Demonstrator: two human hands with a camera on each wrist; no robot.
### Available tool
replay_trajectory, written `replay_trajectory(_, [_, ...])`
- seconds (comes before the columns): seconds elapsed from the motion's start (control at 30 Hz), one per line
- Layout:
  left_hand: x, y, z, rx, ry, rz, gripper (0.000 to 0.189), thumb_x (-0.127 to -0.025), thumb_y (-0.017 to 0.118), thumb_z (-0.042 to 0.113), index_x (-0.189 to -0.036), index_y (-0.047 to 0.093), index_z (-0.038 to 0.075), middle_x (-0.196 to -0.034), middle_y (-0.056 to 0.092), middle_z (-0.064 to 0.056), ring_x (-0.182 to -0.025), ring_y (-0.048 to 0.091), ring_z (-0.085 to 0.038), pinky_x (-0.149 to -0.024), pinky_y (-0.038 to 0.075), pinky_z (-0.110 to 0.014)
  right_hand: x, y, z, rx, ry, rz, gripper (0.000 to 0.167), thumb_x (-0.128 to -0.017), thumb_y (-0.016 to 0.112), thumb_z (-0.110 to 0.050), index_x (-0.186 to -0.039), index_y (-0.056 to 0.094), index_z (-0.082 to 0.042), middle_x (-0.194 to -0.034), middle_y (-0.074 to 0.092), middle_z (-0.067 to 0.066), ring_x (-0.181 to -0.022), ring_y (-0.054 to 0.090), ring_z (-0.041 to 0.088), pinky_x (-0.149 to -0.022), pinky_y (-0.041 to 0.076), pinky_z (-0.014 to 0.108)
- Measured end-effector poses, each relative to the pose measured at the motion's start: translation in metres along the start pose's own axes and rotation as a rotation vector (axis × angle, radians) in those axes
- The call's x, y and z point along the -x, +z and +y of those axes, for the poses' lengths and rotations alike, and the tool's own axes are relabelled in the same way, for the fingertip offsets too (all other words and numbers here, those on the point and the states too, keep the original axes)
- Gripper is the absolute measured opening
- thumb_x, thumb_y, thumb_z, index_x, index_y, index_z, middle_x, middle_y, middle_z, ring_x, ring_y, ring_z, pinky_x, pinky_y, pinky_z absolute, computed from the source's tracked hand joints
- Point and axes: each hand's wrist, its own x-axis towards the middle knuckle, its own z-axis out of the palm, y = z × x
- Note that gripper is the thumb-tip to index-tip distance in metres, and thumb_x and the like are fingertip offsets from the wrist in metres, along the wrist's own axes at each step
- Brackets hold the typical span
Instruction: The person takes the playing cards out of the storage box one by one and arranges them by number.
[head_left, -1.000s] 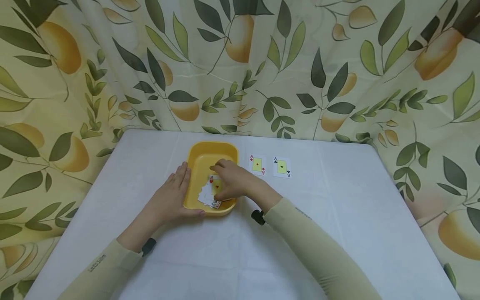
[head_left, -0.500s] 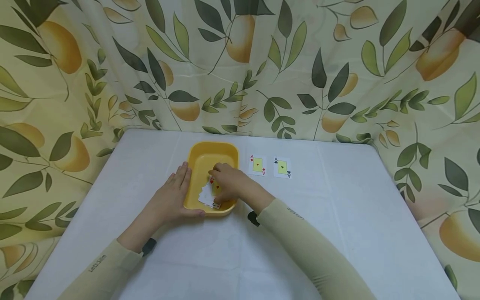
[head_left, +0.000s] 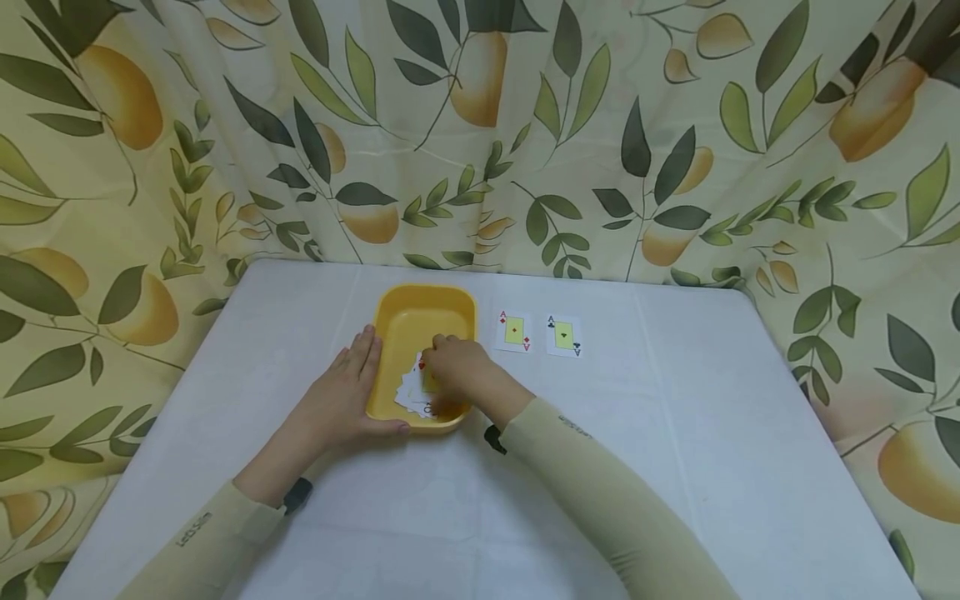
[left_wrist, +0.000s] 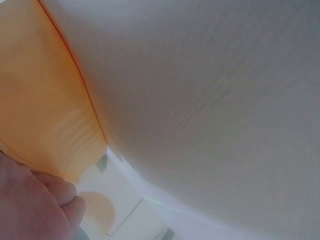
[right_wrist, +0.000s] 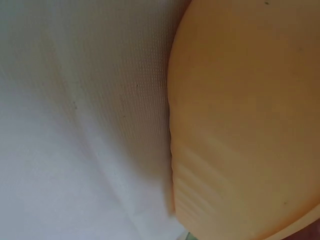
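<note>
A yellow plastic tray (head_left: 426, 302) stands on the white cloth, with a small fanned heap of playing cards (head_left: 409, 395) near its front end. On top lies an ace of hearts (head_left: 429, 382), partly covered by my right hand (head_left: 467, 372). That hand reaches over the tray's right wall, fingers bent down above the heap and thumb blurred at its near edge; I cannot tell whether it pinches a card. My left hand (head_left: 337, 406) rests along the tray's left wall, fingers straight, thumb at the front corner. Both wrist views show mostly the tray's outer wall (left_wrist: 55, 100) (right_wrist: 240, 115).
Right of the tray, an ace of diamonds (head_left: 514, 332) and a black ace (head_left: 564, 336) lie face up side by side. A white cloth (head_left: 675, 433) covers the table, and a curtain (head_left: 570, 167) with fruit and leaves hangs behind its far edge.
My right hand has moved slightly nearer and lower over the cards, and now covers more of the ace of hearts. The left hand and the tray have stayed put.
</note>
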Motion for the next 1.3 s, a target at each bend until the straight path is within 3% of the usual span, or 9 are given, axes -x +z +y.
replay_trajectory(0.23, [-0.002,-0.001,-0.002,0.002,-0.007,-0.006,0.139,-0.068,0.049,0.094,-0.157,0.010,-0.006,-0.166,0.002,-0.023,-0.153,0.011,-0.036,-0.123,0.020,-0.050,-0.005,0.004,0.001,-0.014,-0.002,0.057,0.069,-0.075,0.084,-0.046,-0.131,0.060,-0.013,-0.113,0.058,0.003,-0.098,0.053,0.020,-0.088,0.053,0.033])
replay_trajectory(0.5, [0.007,0.003,-0.002,0.039,-0.047,-0.011,0.141,-0.066,0.052,0.094,-0.157,0.011,-0.005,-0.166,0.003,-0.022,-0.153,0.011,-0.036,-0.123,0.021,-0.050,-0.001,0.010,-0.004,-0.032,-0.069,0.112,0.088,-0.070,0.087,-0.051,-0.142,0.052,-0.014,-0.129,0.053,0.005,-0.110,0.051,0.021,-0.095,0.052,0.033])
replay_trajectory(0.77, [0.014,0.009,0.003,0.061,-0.062,-0.033,0.145,-0.063,0.048,0.098,-0.157,0.011,-0.006,-0.166,0.004,-0.021,-0.153,0.013,-0.036,-0.123,0.022,-0.049,0.018,0.003,0.004,-0.205,-0.095,0.180,0.092,-0.071,0.088,-0.042,-0.148,0.047,-0.014,-0.134,0.048,0.003,-0.114,0.047,0.017,-0.099,0.051,0.030])
replay_trajectory(0.9, [0.013,0.006,0.005,0.052,-0.067,-0.024,0.145,-0.063,0.050,0.097,-0.157,0.012,-0.006,-0.167,0.004,-0.020,-0.153,0.013,-0.036,-0.123,0.022,-0.048,0.028,-0.014,0.019,-0.303,-0.053,0.240,0.094,-0.069,0.088,-0.041,-0.149,0.046,-0.014,-0.136,0.046,0.003,-0.115,0.046,0.016,-0.105,0.047,0.032])
replay_trajectory(1.03, [0.008,0.005,0.008,0.069,-0.073,-0.027,0.144,-0.062,0.053,0.096,-0.158,0.011,-0.004,-0.167,0.003,-0.019,-0.153,0.013,-0.034,-0.124,0.021,-0.047,0.039,-0.023,0.043,-0.357,0.000,0.279,0.092,-0.068,0.087,-0.037,-0.148,0.047,-0.015,-0.136,0.046,0.003,-0.115,0.045,0.017,-0.103,0.047,0.033])
replay_trajectory(1.3, [-0.001,0.002,0.007,0.041,-0.081,-0.029,0.145,-0.062,0.056,0.095,-0.158,0.008,-0.004,-0.167,0.001,-0.019,-0.154,0.011,-0.034,-0.124,0.019,-0.046,0.060,-0.020,0.095,-0.325,0.070,0.298,0.089,-0.069,0.086,-0.029,-0.147,0.048,-0.010,-0.136,0.047,0.009,-0.116,0.046,0.023,-0.102,0.049,0.037])
